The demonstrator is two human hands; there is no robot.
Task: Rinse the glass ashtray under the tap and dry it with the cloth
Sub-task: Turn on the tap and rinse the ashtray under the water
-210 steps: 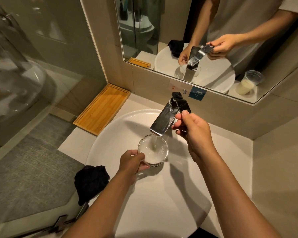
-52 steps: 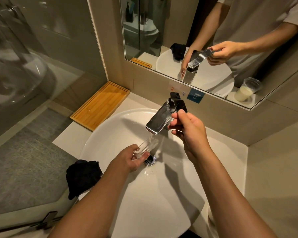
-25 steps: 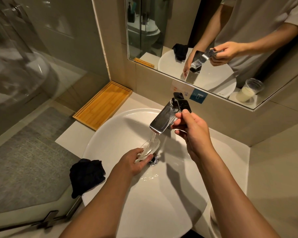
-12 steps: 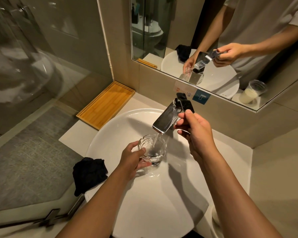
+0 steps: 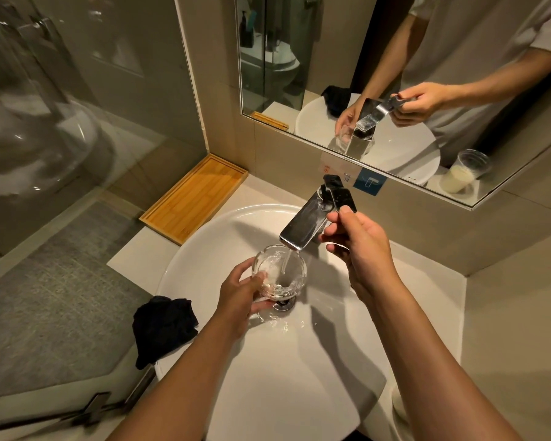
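Observation:
A round clear glass ashtray (image 5: 279,271) is held mouth-up under the chrome tap (image 5: 304,229), and a thin stream of water falls into it. My left hand (image 5: 240,297) grips the ashtray by its near-left side, just above the drain (image 5: 284,304). My right hand (image 5: 358,246) pinches the tap's dark lever handle (image 5: 341,195). The black cloth (image 5: 161,327) lies crumpled on the left rim of the white basin (image 5: 204,249), apart from both hands.
A bamboo tray (image 5: 194,197) rests on the counter at the back left. The mirror (image 5: 395,74) on the wall reflects the sink, my hands and a plastic cup with a pale liquid. A glass shower screen stands to the left.
The ashtray was tilted on edge under the stream two seconds ago. My left hand has turned it mouth-up, and water now fills it. My right hand has stayed on the lever.

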